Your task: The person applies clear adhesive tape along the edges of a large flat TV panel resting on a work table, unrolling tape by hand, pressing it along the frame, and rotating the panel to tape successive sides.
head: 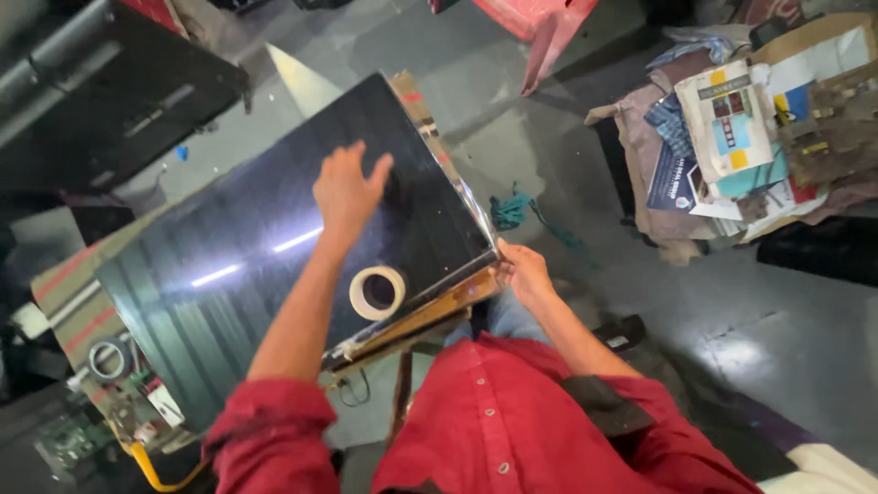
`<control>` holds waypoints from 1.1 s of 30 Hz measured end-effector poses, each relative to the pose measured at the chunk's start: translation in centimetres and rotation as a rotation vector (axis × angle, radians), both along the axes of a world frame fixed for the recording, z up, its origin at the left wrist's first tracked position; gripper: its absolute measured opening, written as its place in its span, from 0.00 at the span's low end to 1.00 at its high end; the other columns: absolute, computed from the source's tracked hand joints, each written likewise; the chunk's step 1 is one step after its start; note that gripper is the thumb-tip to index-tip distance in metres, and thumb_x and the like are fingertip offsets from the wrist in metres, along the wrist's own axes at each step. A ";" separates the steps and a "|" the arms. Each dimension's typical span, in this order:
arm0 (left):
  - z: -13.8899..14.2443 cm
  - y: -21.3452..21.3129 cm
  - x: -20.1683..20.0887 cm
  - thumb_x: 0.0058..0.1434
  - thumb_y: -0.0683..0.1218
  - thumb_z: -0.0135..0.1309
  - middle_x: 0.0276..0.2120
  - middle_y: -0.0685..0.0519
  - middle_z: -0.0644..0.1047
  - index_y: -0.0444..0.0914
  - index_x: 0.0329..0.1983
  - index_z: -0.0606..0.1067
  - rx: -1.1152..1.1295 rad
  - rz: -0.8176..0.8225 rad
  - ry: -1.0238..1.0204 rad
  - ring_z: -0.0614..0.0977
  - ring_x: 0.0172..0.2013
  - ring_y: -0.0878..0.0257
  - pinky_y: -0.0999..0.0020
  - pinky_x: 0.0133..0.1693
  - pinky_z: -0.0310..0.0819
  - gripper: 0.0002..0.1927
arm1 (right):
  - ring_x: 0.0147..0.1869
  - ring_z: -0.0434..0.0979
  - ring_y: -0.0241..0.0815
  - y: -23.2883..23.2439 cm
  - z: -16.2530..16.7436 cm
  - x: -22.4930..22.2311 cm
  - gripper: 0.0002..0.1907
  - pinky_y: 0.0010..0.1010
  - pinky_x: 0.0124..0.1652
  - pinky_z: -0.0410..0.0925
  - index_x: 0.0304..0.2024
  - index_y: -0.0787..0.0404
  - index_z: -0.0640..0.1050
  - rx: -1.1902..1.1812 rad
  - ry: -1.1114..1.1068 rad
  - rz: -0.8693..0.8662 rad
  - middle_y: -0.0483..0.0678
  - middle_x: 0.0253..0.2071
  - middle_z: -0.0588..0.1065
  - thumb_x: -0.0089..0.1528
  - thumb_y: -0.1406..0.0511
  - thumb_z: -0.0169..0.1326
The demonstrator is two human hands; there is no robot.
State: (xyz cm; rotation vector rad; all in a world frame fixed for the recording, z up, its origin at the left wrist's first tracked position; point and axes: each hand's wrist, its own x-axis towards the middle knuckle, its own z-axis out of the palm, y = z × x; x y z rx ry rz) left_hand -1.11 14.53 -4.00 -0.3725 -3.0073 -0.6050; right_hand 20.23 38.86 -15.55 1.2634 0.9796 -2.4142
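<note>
A large black glossy panel (247, 229) lies flat in front of me, with a shiny metal strip along its right edge. My left hand (347, 187) hovers over or rests on the panel's upper middle, fingers spread and empty. My right hand (521, 270) grips the panel's near right corner at the metal edge. A roll of pale masking tape (377, 293) lies on the panel near its front edge, just below my left forearm. My sleeves are red.
A pile of cardboard, papers and cloth (732, 137) sits at the right. A teal rag (510, 210) lies on the grey floor. A red plastic stool (540, 27) stands at the top. Another tape roll (108, 359) and small parts lie at lower left.
</note>
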 end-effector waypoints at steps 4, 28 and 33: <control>-2.5 2.9 -11.4 0.60 0.65 0.62 0.48 0.39 0.77 0.31 0.58 0.75 0.019 0.032 0.040 0.78 0.50 0.40 0.46 0.48 0.71 0.36 | 0.32 0.79 0.42 -0.2 -0.3 -0.7 0.12 0.31 0.32 0.72 0.35 0.62 0.76 0.006 -0.016 0.009 0.50 0.32 0.79 0.64 0.60 0.61; -10.6 6.7 -20.0 0.47 0.60 0.58 0.46 0.40 0.81 0.37 0.42 0.80 -0.119 0.220 -0.495 0.80 0.50 0.43 0.50 0.54 0.69 0.26 | 0.30 0.77 0.39 -0.8 -3.0 -1.9 0.05 0.31 0.29 0.72 0.34 0.64 0.80 -0.234 -0.214 -0.059 0.46 0.28 0.77 0.62 0.67 0.59; -11.6 6.5 -20.6 0.48 0.59 0.58 0.47 0.45 0.81 0.41 0.45 0.79 -0.109 0.259 -0.475 0.80 0.52 0.46 0.50 0.53 0.68 0.25 | 0.30 0.75 0.38 -1.2 -3.8 -1.9 0.05 0.29 0.27 0.69 0.33 0.61 0.79 -0.351 -0.230 -0.112 0.44 0.28 0.76 0.63 0.66 0.57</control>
